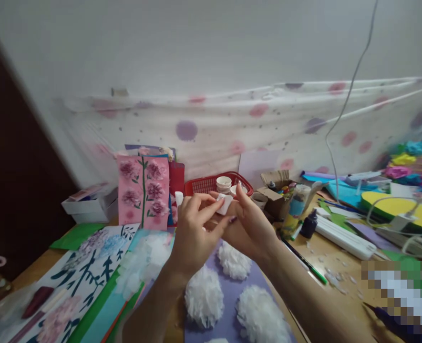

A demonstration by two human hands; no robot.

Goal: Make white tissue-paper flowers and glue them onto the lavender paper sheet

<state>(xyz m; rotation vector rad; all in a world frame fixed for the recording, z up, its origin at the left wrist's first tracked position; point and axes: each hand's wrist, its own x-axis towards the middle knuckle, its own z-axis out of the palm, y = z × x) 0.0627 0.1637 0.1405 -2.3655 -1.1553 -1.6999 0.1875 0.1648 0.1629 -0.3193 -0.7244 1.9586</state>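
Both hands meet above a purple sheet [228, 295], with a small piece of white tissue paper [225, 204] between them. My left hand [195, 226] has its fingers bent, and its index fingertip presses on the paper's edge. My right hand [250, 226] supports the paper from behind with curled fingers, its thumb pointing up. Part of the right fingers is hidden behind the left hand. On the sheet below sit several fluffy white paper flowers [204, 297], partly covered by my forearms.
A red basket [200, 186] with paper cups [224, 183] stands behind the hands. Left are a pink flower picture [134, 190] and a pile of white tissue pieces [148, 259]. Rightward lie a glue bottle [296, 209], a dark bottle [308, 225], a green-tipped pen [316, 274] and a white glue gun-like bar [343, 238].
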